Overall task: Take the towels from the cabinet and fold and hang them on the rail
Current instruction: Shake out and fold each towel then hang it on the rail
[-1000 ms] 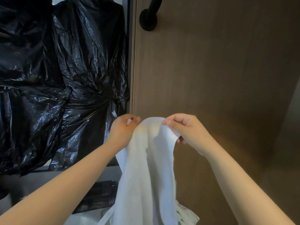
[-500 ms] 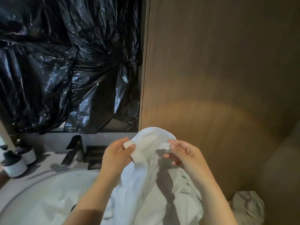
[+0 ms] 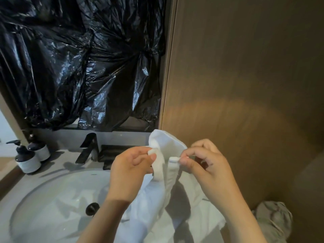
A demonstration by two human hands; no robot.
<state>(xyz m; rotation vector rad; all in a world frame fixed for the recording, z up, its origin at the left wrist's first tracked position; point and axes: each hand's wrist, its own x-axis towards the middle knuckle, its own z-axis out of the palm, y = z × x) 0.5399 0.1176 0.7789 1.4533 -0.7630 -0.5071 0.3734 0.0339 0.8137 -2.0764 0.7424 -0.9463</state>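
Towel [image 3: 158,199] hangs over the washbasin [image 3: 52,199], left hand [image 3: 129,170] pinching one top corner and right hand [image 3: 207,170] pinching the other, pretty close together. Black faucet [image 3: 88,148] and two pump bottles [image 3: 29,161] sit behind on the bench, crinkly black plastic [image 3: 78,58] beyond.

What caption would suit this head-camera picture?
Left hand and right hand pinch a white towel by the sink.

The person's bare forearms rise from below and converge at chest height. Left hand [image 3: 130,166]: thumb and curled fingers pinch a towel [image 3: 168,142] edge. Right hand [image 3: 210,165]: just beside the left, not touching it, thumb and forefinger pinch a second edge, the other fingers loosely curled
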